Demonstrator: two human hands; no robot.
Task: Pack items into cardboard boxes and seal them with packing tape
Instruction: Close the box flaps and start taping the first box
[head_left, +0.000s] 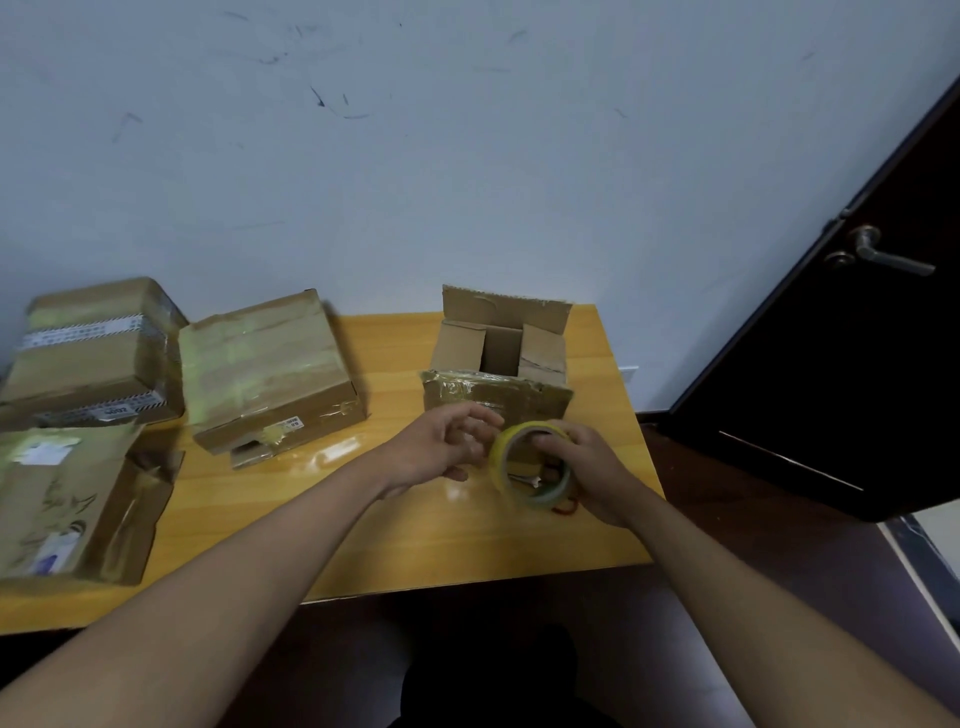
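Note:
A small cardboard box (498, 358) stands open at the far right of the wooden table (395, 540), its flaps up and its front wall wrapped in old tape. Just in front of it my right hand (592, 473) grips a roll of yellowish packing tape (530, 467), fingers curled over the rim and through the core. My left hand (447, 447) hovers at the roll's left edge with fingers curled; whether it pinches the tape end is too blurred to tell. Something red (563, 506) shows under the roll.
A closed taped box (270, 374) lies mid-table. Two stacked taped boxes (93, 353) sit at the far left, and a flat labelled box (67, 499) lies at the near left. A dark door (857, 338) stands open on the right, beyond the table's edge.

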